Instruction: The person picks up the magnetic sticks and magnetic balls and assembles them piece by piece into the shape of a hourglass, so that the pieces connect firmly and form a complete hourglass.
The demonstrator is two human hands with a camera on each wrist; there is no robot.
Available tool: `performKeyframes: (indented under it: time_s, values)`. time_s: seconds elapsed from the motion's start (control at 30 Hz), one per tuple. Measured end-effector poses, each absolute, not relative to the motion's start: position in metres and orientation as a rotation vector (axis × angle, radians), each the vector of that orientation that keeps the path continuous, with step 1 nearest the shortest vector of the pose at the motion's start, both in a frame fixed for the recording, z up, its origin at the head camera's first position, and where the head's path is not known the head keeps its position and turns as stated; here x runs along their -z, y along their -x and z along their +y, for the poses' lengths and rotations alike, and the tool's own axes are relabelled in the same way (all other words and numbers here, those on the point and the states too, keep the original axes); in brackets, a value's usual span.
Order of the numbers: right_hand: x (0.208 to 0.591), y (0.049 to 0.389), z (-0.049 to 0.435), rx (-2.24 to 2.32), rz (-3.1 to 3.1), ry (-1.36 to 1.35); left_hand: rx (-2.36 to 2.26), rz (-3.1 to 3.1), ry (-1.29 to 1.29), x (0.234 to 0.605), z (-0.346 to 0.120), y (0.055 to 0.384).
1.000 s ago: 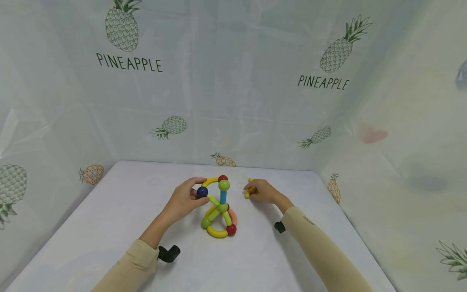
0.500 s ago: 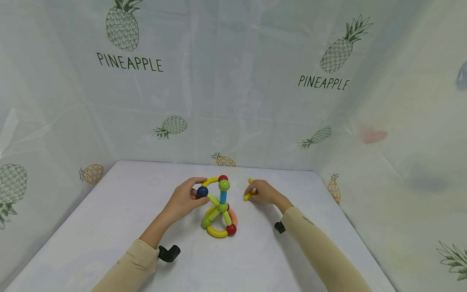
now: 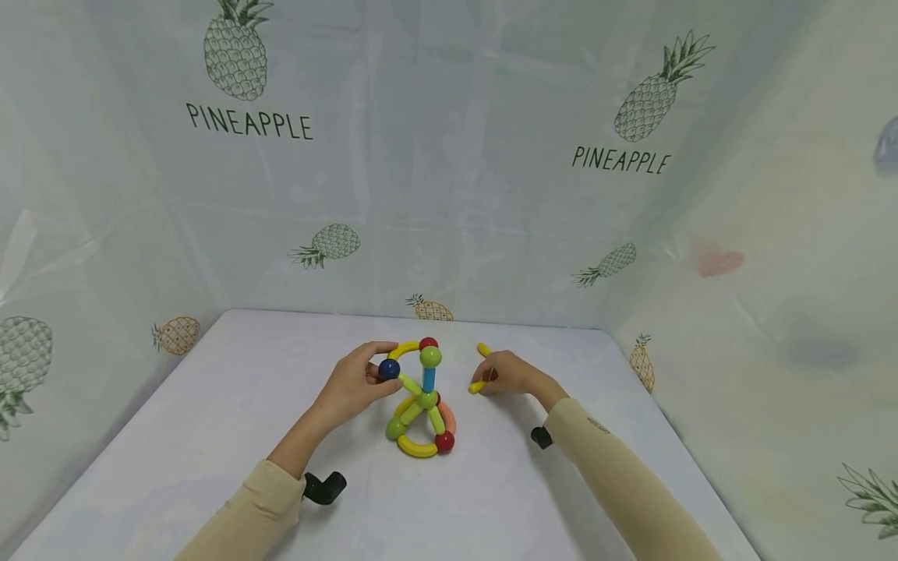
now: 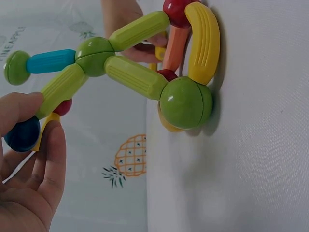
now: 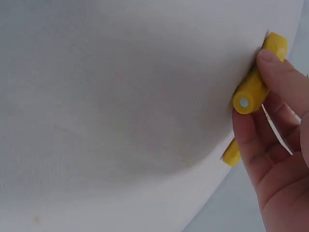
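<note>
A magnetic ball-and-stick model (image 3: 426, 400) stands on the white table, its lower ring of curved yellow and pink sticks and balls resting on the surface. My left hand (image 3: 358, 382) holds its upper left side around the dark blue ball (image 4: 23, 134); the thumb lies on a light green stick (image 4: 62, 90). Above, a blue stick (image 3: 429, 379) carries a green ball (image 3: 431, 356). To the right of the model, my right hand (image 3: 510, 372) pinches a yellow magnetic stick (image 5: 252, 92) between thumb and fingers, close over the table, with a round metal tip showing at one end.
Another yellow stick (image 3: 483, 350) lies just behind my right hand, partly hidden by it. A pineapple-print cloth (image 3: 449, 195) hangs behind the table (image 3: 281, 358) and along its sides. Black wrist devices (image 3: 325, 488) stick out from both sleeves.
My right hand has drawn one yellow stick slightly toward me, apart from the other yellow stick, which now shows more clearly behind it. The left hand and the model have stayed in place.
</note>
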State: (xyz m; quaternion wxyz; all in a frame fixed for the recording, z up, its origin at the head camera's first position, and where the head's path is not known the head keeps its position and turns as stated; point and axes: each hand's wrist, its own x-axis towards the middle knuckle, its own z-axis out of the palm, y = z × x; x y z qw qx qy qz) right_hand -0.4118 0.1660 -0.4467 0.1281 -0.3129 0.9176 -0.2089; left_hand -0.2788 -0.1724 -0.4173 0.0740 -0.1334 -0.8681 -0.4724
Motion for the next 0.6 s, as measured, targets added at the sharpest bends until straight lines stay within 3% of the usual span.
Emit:
performKeyframes:
  time_s: [0.6]
  values:
    - [0.373,0.373,0.141,1.007,2.840,0.965,1.389,-2.608,0.397,0.418,-0.172,0.278]
